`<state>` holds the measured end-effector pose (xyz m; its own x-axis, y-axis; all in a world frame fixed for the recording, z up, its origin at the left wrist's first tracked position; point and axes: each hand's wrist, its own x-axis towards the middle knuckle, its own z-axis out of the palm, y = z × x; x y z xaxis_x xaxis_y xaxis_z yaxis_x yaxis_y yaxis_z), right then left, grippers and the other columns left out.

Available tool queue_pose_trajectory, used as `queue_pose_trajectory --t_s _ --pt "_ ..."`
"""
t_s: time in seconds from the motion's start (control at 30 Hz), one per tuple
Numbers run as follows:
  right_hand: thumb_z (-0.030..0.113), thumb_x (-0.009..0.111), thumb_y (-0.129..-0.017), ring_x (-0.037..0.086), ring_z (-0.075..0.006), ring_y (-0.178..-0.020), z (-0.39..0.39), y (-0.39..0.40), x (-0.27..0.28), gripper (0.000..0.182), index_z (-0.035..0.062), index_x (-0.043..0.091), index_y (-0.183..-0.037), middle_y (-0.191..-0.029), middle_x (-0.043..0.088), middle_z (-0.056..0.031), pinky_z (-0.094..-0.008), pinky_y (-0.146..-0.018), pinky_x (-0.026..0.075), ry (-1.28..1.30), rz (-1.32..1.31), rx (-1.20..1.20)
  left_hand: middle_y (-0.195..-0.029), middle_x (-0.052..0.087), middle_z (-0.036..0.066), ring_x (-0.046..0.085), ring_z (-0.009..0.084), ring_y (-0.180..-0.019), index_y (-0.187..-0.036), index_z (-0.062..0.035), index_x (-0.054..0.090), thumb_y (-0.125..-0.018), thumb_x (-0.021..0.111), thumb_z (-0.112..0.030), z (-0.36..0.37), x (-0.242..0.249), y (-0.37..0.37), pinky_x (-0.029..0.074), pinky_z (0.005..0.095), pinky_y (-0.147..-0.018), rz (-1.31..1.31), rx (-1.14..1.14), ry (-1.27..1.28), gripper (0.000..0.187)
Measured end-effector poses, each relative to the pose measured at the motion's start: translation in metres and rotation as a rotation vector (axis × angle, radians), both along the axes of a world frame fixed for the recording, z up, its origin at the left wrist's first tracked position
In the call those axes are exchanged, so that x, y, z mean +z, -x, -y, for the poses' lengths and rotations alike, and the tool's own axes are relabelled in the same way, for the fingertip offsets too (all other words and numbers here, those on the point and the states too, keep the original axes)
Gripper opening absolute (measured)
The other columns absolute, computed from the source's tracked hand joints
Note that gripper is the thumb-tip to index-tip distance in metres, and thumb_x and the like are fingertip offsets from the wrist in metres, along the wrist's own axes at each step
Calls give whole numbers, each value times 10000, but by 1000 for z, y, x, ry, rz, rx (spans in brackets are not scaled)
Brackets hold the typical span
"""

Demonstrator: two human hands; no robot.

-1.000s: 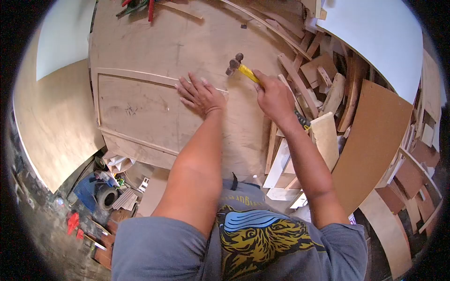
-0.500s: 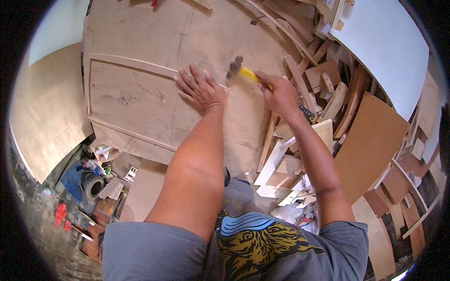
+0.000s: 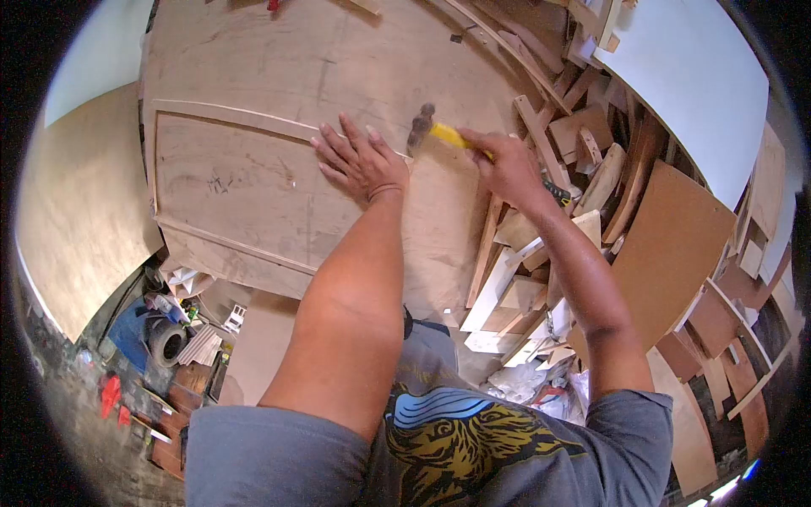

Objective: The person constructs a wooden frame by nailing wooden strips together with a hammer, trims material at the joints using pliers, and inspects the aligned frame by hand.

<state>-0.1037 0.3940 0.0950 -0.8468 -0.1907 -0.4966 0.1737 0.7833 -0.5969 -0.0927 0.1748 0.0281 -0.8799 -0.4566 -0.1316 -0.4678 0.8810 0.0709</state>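
Note:
My left hand lies flat with fingers spread across the right end of a thin wooden frame. That frame rests on a large plywood sheet; its right end is partly hidden under my palm and wrist. In my right hand is a hammer with a yellow handle, fingers wrapped round the grip. The dark hammer head is just right of my left fingertips, close to the frame's right corner.
Wood offcuts are heaped along the right side, with a brown board leaning among them. A white panel stands at upper right. On the floor at lower left lie a tyre and a red object.
Little differs: the view has shifted slightly, and my right forearm and elbow sit a little further right. Both hands stay in almost the same places, with the hammer held near the frame.

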Motion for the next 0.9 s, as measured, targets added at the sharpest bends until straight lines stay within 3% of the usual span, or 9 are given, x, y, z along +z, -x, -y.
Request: queue_pose_trajectory --t_s 0.33,0.4,0.5,0.6,0.7,0.8,0.9 --pt "257 645 -965 706 -370 -998 9 -7 10 442 270 670 -1406 -1050 735 -148 -504 -868 563 -61 -25 -39 -1770 76 142 -7 418 -1630 -1700 -221 192 -1093 390 -376 0 8 5 76 613 -1281 69 20 -55 657" --pt "274 653 -967 705 -367 -992 8 -12 7 430 261 676 -1396 -1034 731 -144 -499 -862 564 -29 17 59 -1768 90 143 8 419 -1629 -1697 -216 207 -1092 394 -375 1 9 6 87 618 -1277 71 20 -52 653" --pt "275 656 -970 700 -366 -995 6 -1 13 424 262 677 -1393 -1010 721 -131 -499 -855 563 -85 31 -41 -1757 151 147 64 415 -1626 -1680 -214 263 -1087 443 -362 -2 8 5 126 613 -1269 35 19 -29 637" --pt "158 701 -949 707 -340 -880 7 -10 8 432 224 701 -1376 -964 724 -133 -442 -783 554 -83 -67 107 -1756 155 148 80 424 -1622 -1679 -206 274 -1083 435 -367 2 2 3 134 624 -1263 27 7 -6 639" --pt "148 690 -944 709 -347 -893 4 -1 9 435 225 702 -1372 -957 723 -136 -449 -794 558 -59 -50 -14 -1759 141 149 81 430 -1620 -1683 -203 268 -1080 423 -373 1 3 1 132 628 -1262 44 8 -21 646" --pt "160 694 -951 708 -352 -906 3 -9 1 415 224 710 -1361 -963 727 -135 -448 -801 553 -76 -39 94 -1755 165 152 95 421 -1622 -1672 -212 288 -1081 459 -351 -1 6 4 144 620 -1265 17 21 -26 631" --pt "156 689 -951 707 -353 -922 3 2 12 407 216 714 -1352 -974 730 -135 -454 -817 553 -45 -22 41 -1753 175 151 100 418 -1622 -1669 -218 294 -1081 476 -342 0 7 3 148 616 -1269 20 20 -32 628"
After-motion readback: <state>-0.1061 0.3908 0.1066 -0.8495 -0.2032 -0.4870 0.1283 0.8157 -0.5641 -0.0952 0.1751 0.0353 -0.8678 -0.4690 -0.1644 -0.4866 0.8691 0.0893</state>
